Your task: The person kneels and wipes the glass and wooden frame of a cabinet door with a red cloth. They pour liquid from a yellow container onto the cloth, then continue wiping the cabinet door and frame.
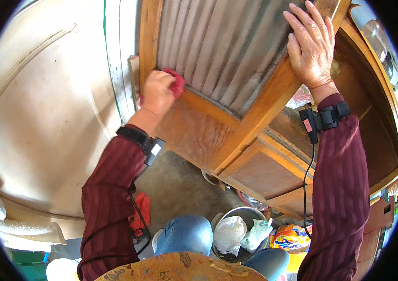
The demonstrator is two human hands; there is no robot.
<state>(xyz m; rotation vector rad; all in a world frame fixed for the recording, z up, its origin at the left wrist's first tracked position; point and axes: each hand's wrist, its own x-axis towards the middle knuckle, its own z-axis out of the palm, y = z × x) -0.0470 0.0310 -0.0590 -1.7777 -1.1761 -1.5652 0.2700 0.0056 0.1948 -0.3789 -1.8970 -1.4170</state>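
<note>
My left hand (156,92) grips a crumpled red cloth (177,83) against the lower left corner of a wooden cabinet door frame (148,38). Within the frame sits a ribbed, greyish panel (216,45), dusty along its lower edge; below it is a brown wood panel (193,130). On the right stile (272,93) of the same door, near its upper part, my right hand (311,49) lies spread with fingers apart and holds nothing. Both wrists wear black straps with small cabled devices. The left hand is slightly blurred.
Behind the door, the cabinet interior (357,116) stands exposed, with a plastic bag (300,98) inside. A pale curved panel (44,105) fills the left side. Near my knees a metal basin (216,224) holds plastic bags (230,233), beside an orange packet (290,239). A red cloth (142,210) lies low on the left.
</note>
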